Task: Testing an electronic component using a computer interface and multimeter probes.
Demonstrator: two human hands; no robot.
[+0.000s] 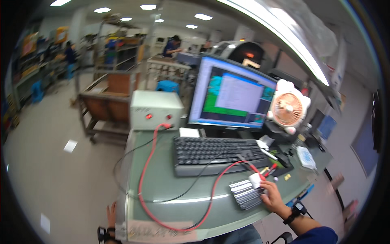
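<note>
The workbench was a grey-green table running away from the person, with a pale strip label fixed along its near edge. A black keyboard lay across its middle below a lit monitor. A cream-coloured box unit with two red indicator lamps stood at the far left corner. A small pink-and-white desk fan stood to the right of the monitor.

A red cable and a black cable ran from the box unit across the table toward the right hand.

The stack of ribbed grey plates lay near the front right edge of the table, its long axis running from near left to far right. The right hand rested directly against the right end of the stack, fingers curled down onto it; a small white block sat on the far end just beside the fingertips. The right hand was by far the nearer.

The left hand lay well apart at the near left corner of the table, fingers extended and holding nothing.

A flat white packet lay at the far right edge.
</note>
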